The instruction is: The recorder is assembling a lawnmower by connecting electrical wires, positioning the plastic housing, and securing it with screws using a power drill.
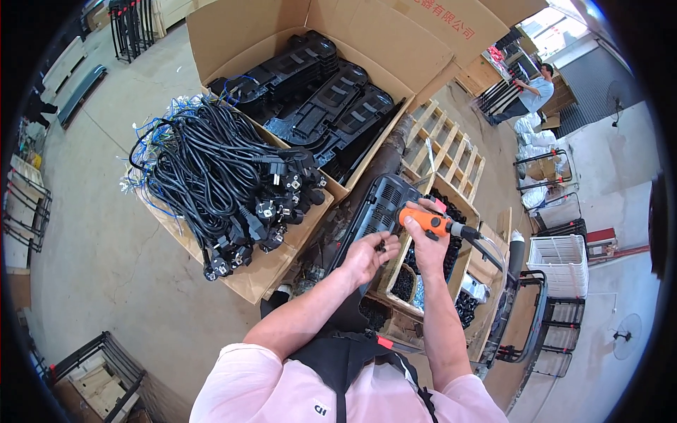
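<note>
A black slotted plastic housing lies in front of me, its near end partly hidden behind my forearm. My right hand is wrapped round an orange power screwdriver, whose front end meets the housing's right side. From the tool's back end, a cable or hose runs off to the right. My left hand is over the housing's near part with its fingers curled together. Something small and dark shows at those fingertips, too small to name.
On the left, a bundle of black power cords with plugs lies on cardboard. Behind it, a big carton holds stacked black housings. To the right stands a wooden parts box with small black pieces. A wooden pallet and another person are farther off.
</note>
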Motion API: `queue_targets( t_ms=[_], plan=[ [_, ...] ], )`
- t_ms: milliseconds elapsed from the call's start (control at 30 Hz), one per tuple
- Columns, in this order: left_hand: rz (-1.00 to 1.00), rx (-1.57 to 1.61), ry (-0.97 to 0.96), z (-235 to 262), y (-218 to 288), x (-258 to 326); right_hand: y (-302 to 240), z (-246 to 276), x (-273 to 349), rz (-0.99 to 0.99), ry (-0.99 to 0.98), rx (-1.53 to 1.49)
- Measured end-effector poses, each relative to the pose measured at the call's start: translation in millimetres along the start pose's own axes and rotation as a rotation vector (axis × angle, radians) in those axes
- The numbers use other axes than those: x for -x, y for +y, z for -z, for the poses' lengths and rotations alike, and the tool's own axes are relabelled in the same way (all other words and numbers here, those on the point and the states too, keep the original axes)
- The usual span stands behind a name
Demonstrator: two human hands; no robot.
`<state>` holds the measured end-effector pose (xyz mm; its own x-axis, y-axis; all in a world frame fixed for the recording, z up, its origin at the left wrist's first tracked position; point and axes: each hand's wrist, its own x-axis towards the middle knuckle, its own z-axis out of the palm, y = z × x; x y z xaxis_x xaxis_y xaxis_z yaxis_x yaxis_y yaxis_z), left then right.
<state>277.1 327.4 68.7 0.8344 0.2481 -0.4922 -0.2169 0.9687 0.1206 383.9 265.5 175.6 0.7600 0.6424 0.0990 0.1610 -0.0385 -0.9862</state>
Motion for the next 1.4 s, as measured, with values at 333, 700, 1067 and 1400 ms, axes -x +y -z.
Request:
queue_targets(
  t_ms=[333,700,1067,1400],
  plan=[
    [0.161,-0.259,-0.051,22,-23,39,14,-16,-26,0.038,-0.073,0.138],
    [0.176,-0.311,-0.075,38,-28,62,13,-21,-33,0.041,-0.158,0.193],
    [0.150,-0.517,-0.075,48,-32,72,3,-34,-55,0.047,-0.250,0.345],
    [0.005,-0.511,-0.017,54,-42,107,14,-28,-64,0.033,-0.284,0.357]
  ],
)
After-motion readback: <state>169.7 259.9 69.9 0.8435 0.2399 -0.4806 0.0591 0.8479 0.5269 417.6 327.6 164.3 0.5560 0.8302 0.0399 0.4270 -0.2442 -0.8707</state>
